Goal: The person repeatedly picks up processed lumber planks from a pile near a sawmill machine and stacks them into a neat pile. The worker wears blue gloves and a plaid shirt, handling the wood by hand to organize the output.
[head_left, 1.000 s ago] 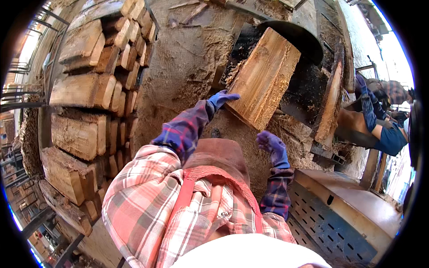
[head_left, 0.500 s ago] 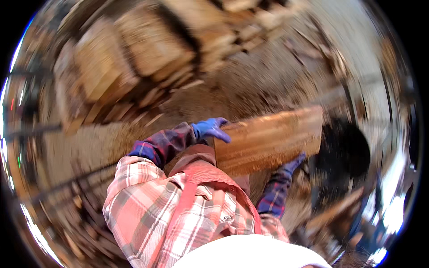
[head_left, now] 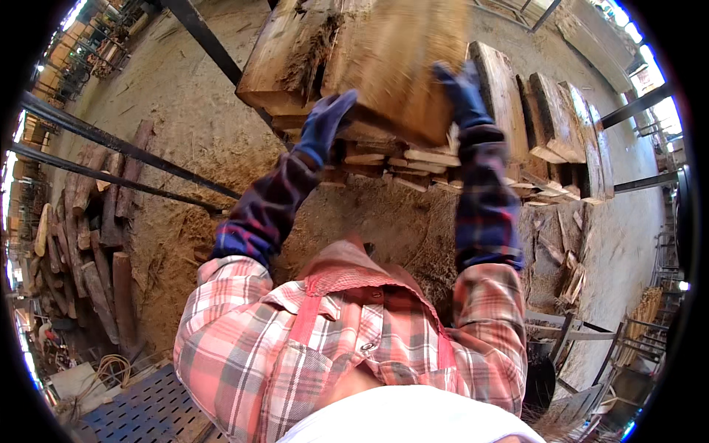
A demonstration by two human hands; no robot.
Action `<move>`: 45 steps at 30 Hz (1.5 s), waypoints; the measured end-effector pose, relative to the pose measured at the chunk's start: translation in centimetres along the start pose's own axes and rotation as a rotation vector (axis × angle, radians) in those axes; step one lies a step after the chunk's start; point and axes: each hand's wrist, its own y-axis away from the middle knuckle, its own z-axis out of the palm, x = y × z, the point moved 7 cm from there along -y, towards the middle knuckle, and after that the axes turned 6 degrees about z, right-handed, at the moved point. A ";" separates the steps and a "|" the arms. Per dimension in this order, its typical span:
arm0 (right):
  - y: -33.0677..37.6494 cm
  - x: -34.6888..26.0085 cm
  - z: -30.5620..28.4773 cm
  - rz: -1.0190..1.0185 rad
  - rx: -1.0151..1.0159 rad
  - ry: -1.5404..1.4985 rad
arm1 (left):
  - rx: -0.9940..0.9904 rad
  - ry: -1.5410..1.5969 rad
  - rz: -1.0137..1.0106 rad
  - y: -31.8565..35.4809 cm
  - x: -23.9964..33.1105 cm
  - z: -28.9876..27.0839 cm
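Note:
A thick wooden board [head_left: 402,63], blurred by motion, lies over the stack of boards in front of me. My left hand [head_left: 326,122], in a blue glove, grips the board at its near left corner. On the opposite side my right hand [head_left: 461,92], gloved the same way, holds the right edge. Both arms reach forward, and the undersides of the fingers are partly hidden. To the left of the held board sits another rough board [head_left: 284,59] with dark bark along one side.
More upright-edged boards [head_left: 502,103] stand to the right in the stack. Thin wood strips [head_left: 421,159] lie beneath. Black metal bars [head_left: 125,144] cross the left side near a pile of logs [head_left: 96,244]. A blue perforated metal plate [head_left: 148,406] is at lower left. Sawdust covers the ground.
The view has turned to face the stack. The board has gone from beside my body to over the stack, and both arms now stretch forward with it.

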 end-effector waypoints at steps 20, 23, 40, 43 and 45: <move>93.3 32.0 -17.7 0.241 2.024 -1.499 | -1.554 -0.854 -0.812 34.3 -40.8 38.5; 102.0 34.0 -17.1 -0.040 2.257 -1.447 | -1.740 -0.797 -0.788 43.2 -42.5 42.4; 85.5 25.7 16.7 -0.405 2.783 -1.187 | -1.987 -0.685 -1.771 68.9 -50.0 40.7; 79.0 22.9 25.5 -0.605 2.990 -1.189 | -2.141 -0.736 -1.621 73.7 -49.4 31.2; 75.0 21.5 29.4 -0.827 3.284 -1.051 | -2.255 -0.819 -1.779 79.0 -46.2 23.2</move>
